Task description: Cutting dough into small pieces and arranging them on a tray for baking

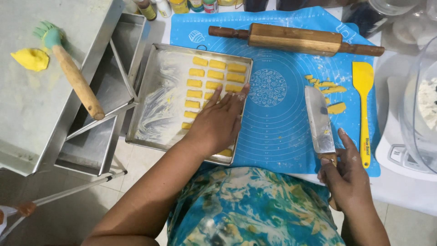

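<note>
At far left, a pastry brush (68,68) with green bristles and a wooden handle lay on a steel worktop (27,114), its handle tip overhanging the edge, beside a yellow lump of dough (30,59). Just right of it, empty metal trays (98,136) sat stacked below the worktop edge. A row of small bottles (180,5) with yellow, green and red labels stood along the top edge, cut off by the frame.

A rectangular baking tray (154,105), smeared white with grease, held rows of small yellow dough pieces (214,75) in its right half; its left half was bare. The left hand (217,122) lay flat over the lower rows, fingers spread and touching the pieces, gripping nothing.

Right of the tray, a blue baking mat (277,118) with printed circles was mostly open in the middle. A wooden rolling pin (296,40) lay across its top. Yellow dough scraps (328,91) sat near a yellow spatula (363,105) at the mat's right edge. The right hand (346,175) was closed around the handle of a broad knife (319,120), blade flat on the mat. At far right, a clear bowl (421,105) held white flour.
</note>
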